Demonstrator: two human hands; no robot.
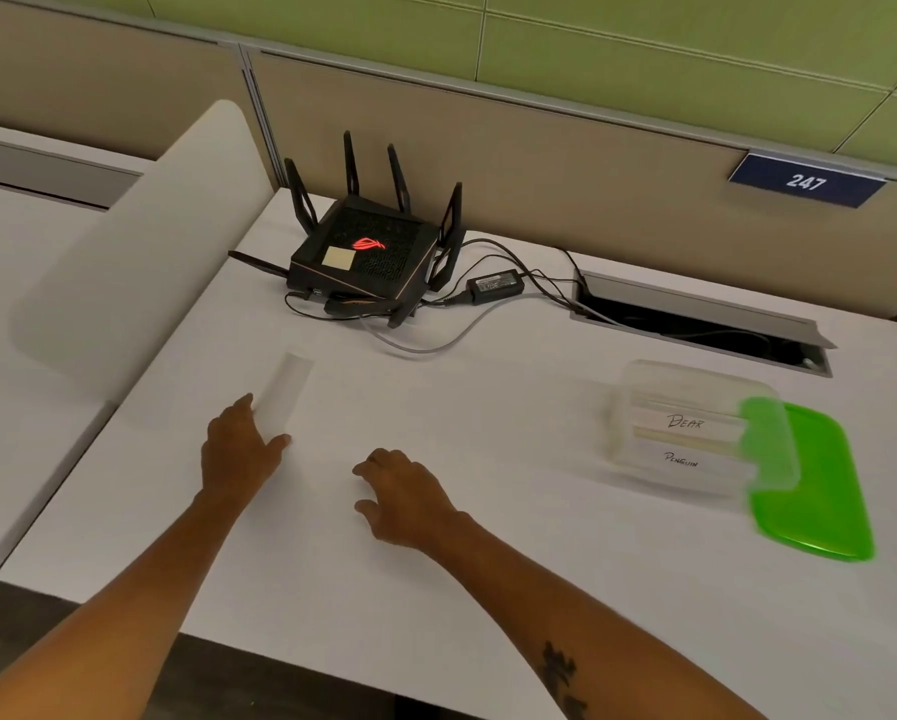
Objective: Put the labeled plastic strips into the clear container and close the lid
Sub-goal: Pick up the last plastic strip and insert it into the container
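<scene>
Plastic strip (286, 389) touches the left hand (238, 449).

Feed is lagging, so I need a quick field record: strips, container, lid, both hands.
strip on desk: one plastic strip, label not readable, at the left hand's fingertips
strips in container: two, reading BEAR and PENGUIN
clear container: open, right side of desk
green lid: off, lying beside the container
left hand: touching the strip, not gripping
right hand: empty, on the desk

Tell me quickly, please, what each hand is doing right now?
Left hand: open, fingertips at the plastic strip, not gripping it.
Right hand: loosely curled, empty.
</scene>
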